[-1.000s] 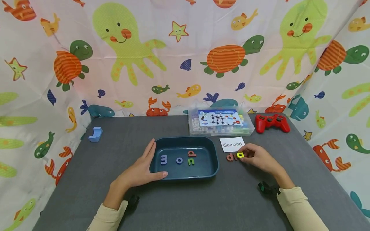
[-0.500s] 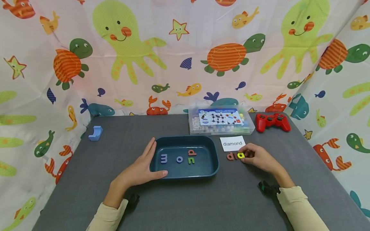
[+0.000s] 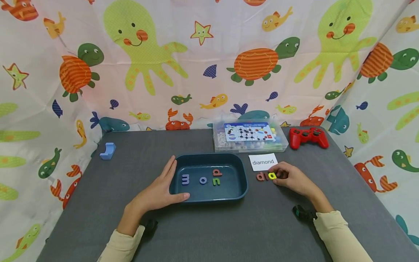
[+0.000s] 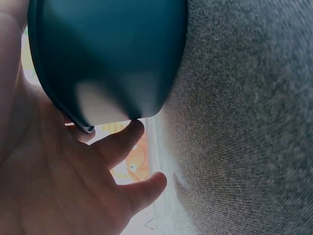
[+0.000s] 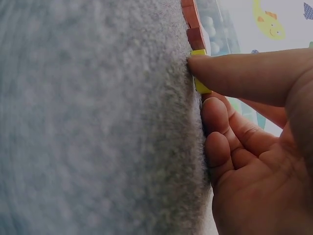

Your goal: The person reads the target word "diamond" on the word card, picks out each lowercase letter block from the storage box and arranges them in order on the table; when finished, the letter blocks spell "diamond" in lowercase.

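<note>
Yellow letter a (image 3: pixel 272 178) lay just nearside of the diamond card (image 3: pixel 263 162), pinched in the right grip (image 3: pixel 290 178). Aligning it seemed the step; the next move probably called for gentle release. Left of the card, the left grip (image 3: pixel 159 191) lay spread against the tray (image 3: pixel 209 196).

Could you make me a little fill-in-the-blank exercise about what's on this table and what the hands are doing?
1. The right hand pinches a small flat letter that is ____ in colour.
2. The white rectangular card with black print reads "____".
3. The dark blue rectangular tray, touched by the left hand, holds ____ small coloured letters.
4. The plastic game controller beside the clear plastic box is ____ in colour.

Missing words: yellow; diamond; four; red.
</note>
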Demonstrator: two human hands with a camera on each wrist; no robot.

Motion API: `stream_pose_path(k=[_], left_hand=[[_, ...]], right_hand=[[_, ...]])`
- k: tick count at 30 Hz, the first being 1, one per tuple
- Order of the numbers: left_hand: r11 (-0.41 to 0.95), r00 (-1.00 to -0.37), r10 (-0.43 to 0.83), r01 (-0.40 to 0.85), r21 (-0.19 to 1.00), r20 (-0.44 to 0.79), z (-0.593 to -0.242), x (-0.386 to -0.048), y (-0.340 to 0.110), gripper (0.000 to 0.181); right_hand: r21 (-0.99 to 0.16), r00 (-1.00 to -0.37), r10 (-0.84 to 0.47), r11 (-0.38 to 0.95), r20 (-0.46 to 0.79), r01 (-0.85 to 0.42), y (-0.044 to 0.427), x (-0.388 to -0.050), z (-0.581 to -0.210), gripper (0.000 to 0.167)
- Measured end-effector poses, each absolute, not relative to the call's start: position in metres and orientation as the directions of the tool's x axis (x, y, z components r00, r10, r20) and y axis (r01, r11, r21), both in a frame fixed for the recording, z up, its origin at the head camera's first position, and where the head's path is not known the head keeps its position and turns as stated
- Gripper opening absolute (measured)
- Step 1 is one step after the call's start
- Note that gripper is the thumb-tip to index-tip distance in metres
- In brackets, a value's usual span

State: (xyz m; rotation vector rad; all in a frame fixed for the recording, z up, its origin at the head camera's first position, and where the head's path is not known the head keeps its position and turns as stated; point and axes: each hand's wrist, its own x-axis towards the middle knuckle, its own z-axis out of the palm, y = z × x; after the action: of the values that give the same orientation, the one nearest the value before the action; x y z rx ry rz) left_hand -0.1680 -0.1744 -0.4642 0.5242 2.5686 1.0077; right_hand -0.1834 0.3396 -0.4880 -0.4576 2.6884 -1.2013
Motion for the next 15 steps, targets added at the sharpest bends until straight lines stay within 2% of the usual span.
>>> stream_pose_path(k=[15], left_hand=[[0.683, -0.879, 0.449, 0.223, 0.695, -0.160, -0.4655, -0.1672, -0.1745, 0.131]], right_hand=[[-0.742, -0.944, -0.330, 0.639, -0.026, -0.203, 0.3398, -0.1831, -0.4889, 0.032]])
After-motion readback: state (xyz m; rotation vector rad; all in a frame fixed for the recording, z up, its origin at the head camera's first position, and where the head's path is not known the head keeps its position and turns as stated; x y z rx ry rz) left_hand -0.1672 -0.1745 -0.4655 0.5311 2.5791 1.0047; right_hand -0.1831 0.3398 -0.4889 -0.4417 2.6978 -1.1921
